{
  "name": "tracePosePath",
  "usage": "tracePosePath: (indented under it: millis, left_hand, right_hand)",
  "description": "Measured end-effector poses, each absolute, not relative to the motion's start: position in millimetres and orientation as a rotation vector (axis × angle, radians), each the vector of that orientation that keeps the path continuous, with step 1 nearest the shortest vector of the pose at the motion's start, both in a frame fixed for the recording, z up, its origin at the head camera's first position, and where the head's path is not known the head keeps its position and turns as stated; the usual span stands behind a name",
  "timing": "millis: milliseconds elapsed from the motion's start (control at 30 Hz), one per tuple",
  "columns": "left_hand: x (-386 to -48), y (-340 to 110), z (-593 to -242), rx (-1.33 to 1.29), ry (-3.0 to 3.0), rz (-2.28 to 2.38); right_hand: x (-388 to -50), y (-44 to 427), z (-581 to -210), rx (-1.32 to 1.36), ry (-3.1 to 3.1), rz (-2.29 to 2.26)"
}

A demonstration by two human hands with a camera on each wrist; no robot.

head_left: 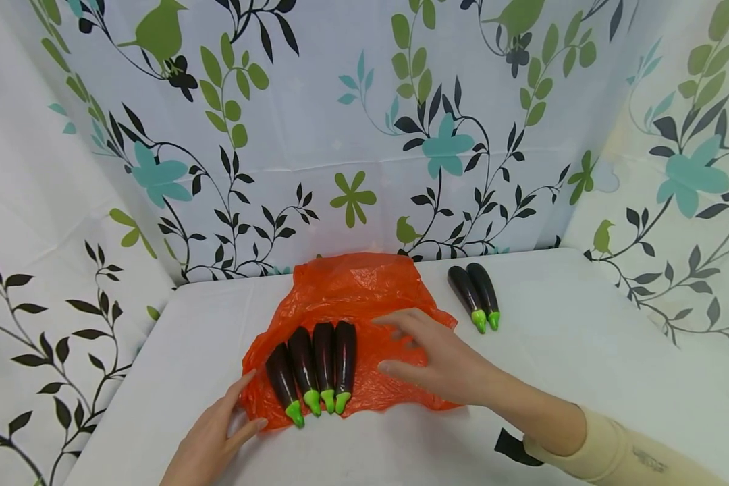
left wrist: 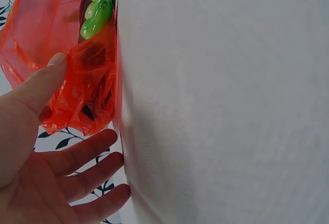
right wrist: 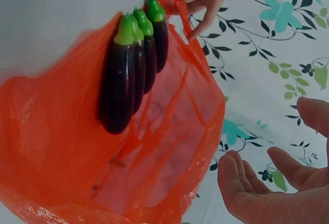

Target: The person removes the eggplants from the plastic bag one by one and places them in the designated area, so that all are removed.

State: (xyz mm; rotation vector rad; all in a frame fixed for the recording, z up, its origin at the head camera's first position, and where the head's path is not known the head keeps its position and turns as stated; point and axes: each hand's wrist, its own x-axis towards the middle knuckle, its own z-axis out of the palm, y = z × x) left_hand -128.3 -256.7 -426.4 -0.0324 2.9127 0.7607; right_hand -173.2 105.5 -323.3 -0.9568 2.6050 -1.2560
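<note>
Several dark eggplants with green stems (head_left: 325, 364) lie side by side on a spread red plastic bag (head_left: 389, 391), towards its left part. My left hand (head_left: 212, 432) is at the bag's lower left edge, its thumb and fingers spread; in the left wrist view the thumb lies against the red plastic (left wrist: 92, 80). My right hand (head_left: 431, 354) hovers over the right part of the bag, fingers apart and slightly bent, holding nothing. In the right wrist view the eggplants (right wrist: 118, 90) rest on the bag, and the right hand (right wrist: 277, 188) shows at the lower right.
Two more eggplants (head_left: 475, 293) lie together on the white table (head_left: 559, 324), to the right of the bag. A black patch (head_left: 516, 448) is beside my right sleeve. Patterned curtains (head_left: 352, 135) with leaves and birds stand behind the table and at both sides.
</note>
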Motion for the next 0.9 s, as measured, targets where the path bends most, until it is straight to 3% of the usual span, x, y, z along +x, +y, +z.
tracePosePath:
  millis: [900]
  left_hand:
    - [-129.9, -258.2, -427.8, -0.037, 2.907, 0.768]
  right_hand:
    - [-194.5, 69.6, -370.7, -0.882, 2.536, -1.13]
